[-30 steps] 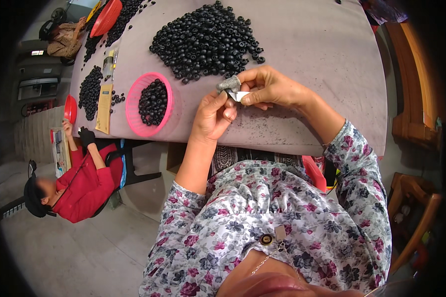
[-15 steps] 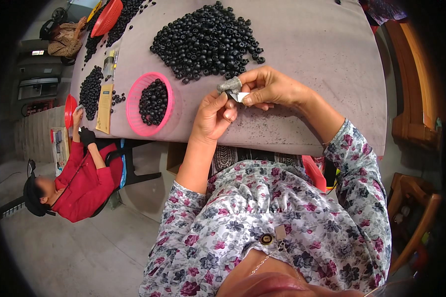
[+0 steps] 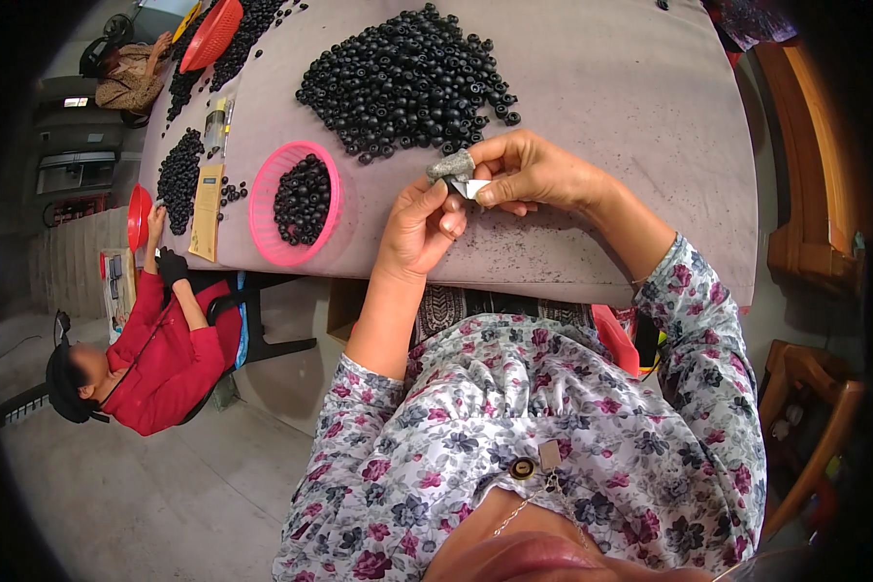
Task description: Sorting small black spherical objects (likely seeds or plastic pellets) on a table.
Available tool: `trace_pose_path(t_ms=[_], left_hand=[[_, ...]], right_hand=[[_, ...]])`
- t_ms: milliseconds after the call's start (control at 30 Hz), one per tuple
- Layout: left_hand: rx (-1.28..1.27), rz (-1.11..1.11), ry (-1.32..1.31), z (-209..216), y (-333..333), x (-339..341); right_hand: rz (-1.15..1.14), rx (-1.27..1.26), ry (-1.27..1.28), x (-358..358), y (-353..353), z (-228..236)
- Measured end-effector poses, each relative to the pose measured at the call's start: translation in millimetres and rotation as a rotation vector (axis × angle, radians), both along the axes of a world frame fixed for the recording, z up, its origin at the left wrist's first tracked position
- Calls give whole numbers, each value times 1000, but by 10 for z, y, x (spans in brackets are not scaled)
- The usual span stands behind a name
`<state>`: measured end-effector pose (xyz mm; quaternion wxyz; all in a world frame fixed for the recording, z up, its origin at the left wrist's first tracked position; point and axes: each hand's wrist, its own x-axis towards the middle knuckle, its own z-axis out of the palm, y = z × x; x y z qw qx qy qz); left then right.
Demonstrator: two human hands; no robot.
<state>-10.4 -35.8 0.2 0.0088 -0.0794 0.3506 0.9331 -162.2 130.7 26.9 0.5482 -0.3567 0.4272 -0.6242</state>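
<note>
Over the table's near side, my two hands meet at the fingertips. My left hand (image 3: 417,231) is closed in a pinch around a small black piece, mostly hidden by the fingers. Between the thumb and fingers of my right hand (image 3: 543,177) is a small flat white piece (image 3: 472,189), its edge against the left fingertips. A grey cloth finger cover (image 3: 450,165) wraps the right index fingertip. Just beyond lies a large pile of small round black beads with holes (image 3: 407,82). To the left, a pink plastic basket (image 3: 255,209) holds more beads.
Dark crumbs dot the grey cloth-covered table (image 3: 630,204). Farther left are another bead heap (image 3: 178,179), a tan packet (image 3: 205,213) and a red basket (image 3: 211,34). A co-worker in red (image 3: 170,364) sits at the left; a wooden chair (image 3: 810,407) stands right.
My hands stay almost in place, with the white piece still pinched. At the left, the co-worker's bare hand has shifted slightly beside the red bowl.
</note>
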Motion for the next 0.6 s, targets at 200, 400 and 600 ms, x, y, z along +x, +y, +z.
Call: trace_pose_path(t_ms=[200,400,600], left_hand=[[-11,17,-36,37,29,1],[-264,103,-34,407,-155,161],[-1112,660,-136,876,-893,471]], right_hand=[[-34,6,29,2,-1,-23],[-265,-25,-1,-50,6,56],[-645,56,-17,-309,-17,-168]])
